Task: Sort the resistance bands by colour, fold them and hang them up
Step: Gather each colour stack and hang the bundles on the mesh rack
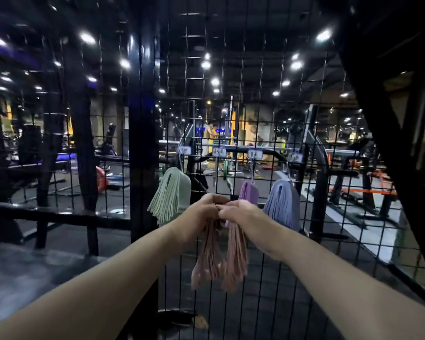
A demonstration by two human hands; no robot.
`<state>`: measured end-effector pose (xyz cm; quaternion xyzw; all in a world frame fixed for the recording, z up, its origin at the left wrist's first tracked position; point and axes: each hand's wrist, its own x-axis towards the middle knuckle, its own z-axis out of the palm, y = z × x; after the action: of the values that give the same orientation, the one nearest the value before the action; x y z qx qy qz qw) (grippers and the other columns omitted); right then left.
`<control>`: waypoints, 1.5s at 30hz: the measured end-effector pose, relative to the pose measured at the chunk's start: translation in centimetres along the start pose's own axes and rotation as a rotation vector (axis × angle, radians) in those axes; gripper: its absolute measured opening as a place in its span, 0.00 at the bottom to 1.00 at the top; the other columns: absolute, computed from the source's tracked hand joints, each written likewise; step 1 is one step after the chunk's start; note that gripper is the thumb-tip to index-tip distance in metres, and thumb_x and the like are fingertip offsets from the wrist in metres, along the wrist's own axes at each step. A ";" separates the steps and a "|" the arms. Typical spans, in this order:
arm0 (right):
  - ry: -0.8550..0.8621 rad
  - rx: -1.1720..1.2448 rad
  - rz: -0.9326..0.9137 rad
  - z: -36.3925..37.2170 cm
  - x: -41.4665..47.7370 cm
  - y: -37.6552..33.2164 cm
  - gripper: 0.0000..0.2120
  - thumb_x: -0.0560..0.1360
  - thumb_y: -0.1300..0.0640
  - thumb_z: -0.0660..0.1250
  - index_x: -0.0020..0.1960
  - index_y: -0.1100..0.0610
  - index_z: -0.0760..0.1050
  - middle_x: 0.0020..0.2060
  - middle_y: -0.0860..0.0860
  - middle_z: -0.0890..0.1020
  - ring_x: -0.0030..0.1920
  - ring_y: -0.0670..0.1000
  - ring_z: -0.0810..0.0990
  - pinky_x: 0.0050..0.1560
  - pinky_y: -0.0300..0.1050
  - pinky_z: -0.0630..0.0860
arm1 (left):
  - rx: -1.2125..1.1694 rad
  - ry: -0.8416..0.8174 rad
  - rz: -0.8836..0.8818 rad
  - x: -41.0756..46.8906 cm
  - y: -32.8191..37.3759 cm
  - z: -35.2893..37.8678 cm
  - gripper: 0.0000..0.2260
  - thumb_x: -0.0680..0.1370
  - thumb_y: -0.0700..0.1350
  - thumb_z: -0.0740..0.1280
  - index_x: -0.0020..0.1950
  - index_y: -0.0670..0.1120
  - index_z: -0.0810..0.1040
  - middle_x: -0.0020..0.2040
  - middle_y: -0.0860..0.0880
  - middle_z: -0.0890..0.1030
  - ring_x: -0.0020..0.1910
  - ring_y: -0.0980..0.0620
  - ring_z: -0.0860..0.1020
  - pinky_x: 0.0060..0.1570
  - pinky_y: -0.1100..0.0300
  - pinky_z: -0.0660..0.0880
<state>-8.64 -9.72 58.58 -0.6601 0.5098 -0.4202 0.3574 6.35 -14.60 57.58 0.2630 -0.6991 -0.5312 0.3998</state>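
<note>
While we stand facing the black wire grid, which fills most of the view beside a thick black post, our two forearms reach up to it from below. The pink bands hang in two folded sheaves from our hands, in front of the mesh. To their left the green bands hang as a bundle on the grid, and to their right hangs the blue bundle. Our left hand and right hand are pressed together, fingers curled round the top of the pink bands. Just behind the right hand hangs the smaller purple bundle, partly hidden. Small white labels sit on the grid above the bundles, their writing too blurred to read.
</note>
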 end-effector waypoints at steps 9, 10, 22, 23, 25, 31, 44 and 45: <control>0.110 0.025 -0.032 -0.7 5.5 -0.6 0.19 0.79 0.47 0.63 0.65 0.54 0.64 0.53 0.49 0.73 0.54 0.44 0.73 0.51 0.41 0.72 | 0.039 0.142 0.099 4.8 -0.7 -3.0 0.14 0.72 0.46 0.67 0.51 0.48 0.64 0.46 0.44 0.71 0.40 0.50 0.70 0.35 0.59 0.70; 0.115 0.042 -0.031 -0.8 6.0 -0.5 0.20 0.78 0.46 0.64 0.64 0.54 0.64 0.53 0.50 0.74 0.55 0.47 0.74 0.54 0.44 0.74 | 0.068 0.161 0.124 5.3 -0.8 -3.2 0.12 0.73 0.46 0.67 0.50 0.48 0.65 0.43 0.45 0.71 0.38 0.51 0.69 0.34 0.59 0.69; 0.266 -0.061 -0.099 -1.8 12.7 -3.1 0.20 0.81 0.43 0.58 0.63 0.57 0.63 0.51 0.52 0.75 0.46 0.45 0.73 0.39 0.41 0.68 | 0.313 0.380 0.340 11.2 1.4 -6.2 0.06 0.79 0.40 0.66 0.49 0.50 0.71 0.41 0.43 0.78 0.37 0.51 0.74 0.37 0.56 0.72; 0.276 -0.081 -0.104 -2.0 13.1 -3.3 0.20 0.81 0.42 0.57 0.63 0.57 0.63 0.51 0.53 0.76 0.47 0.47 0.74 0.40 0.43 0.69 | 0.336 0.384 0.347 11.6 1.6 -6.4 0.06 0.79 0.41 0.66 0.49 0.52 0.72 0.43 0.41 0.79 0.38 0.50 0.75 0.38 0.54 0.73; 0.291 -0.149 -0.086 -2.2 13.8 -3.1 0.23 0.81 0.39 0.56 0.63 0.56 0.63 0.53 0.54 0.76 0.51 0.52 0.76 0.46 0.46 0.70 | 0.409 0.394 0.354 12.3 1.9 -6.5 0.06 0.79 0.42 0.66 0.49 0.52 0.72 0.42 0.43 0.79 0.37 0.51 0.76 0.37 0.55 0.73; 0.312 -0.268 -0.027 -2.5 15.3 -1.5 0.25 0.80 0.36 0.51 0.62 0.57 0.61 0.60 0.58 0.75 0.62 0.58 0.74 0.63 0.57 0.71 | 0.584 0.386 0.344 13.7 1.5 -5.8 0.05 0.80 0.38 0.64 0.54 0.46 0.71 0.41 0.51 0.79 0.36 0.56 0.76 0.35 0.64 0.75; 0.276 -0.255 0.057 -1.9 17.1 1.1 0.25 0.79 0.34 0.50 0.60 0.55 0.60 0.59 0.58 0.77 0.58 0.58 0.78 0.59 0.54 0.74 | 0.606 0.477 0.222 15.5 -1.3 -6.6 0.07 0.78 0.37 0.67 0.51 0.48 0.74 0.41 0.50 0.81 0.39 0.51 0.79 0.37 0.63 0.75; 0.276 -0.251 0.050 -1.9 17.2 1.2 0.24 0.79 0.34 0.50 0.60 0.54 0.59 0.60 0.58 0.76 0.58 0.58 0.77 0.61 0.55 0.74 | 0.589 0.489 0.222 15.7 -1.6 -6.6 0.06 0.78 0.38 0.67 0.50 0.48 0.75 0.41 0.49 0.82 0.40 0.50 0.80 0.38 0.61 0.76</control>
<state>-8.62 -26.86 61.46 -0.6228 0.6186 -0.4309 0.2091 3.32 -31.05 61.24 0.4082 -0.7299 -0.1833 0.5168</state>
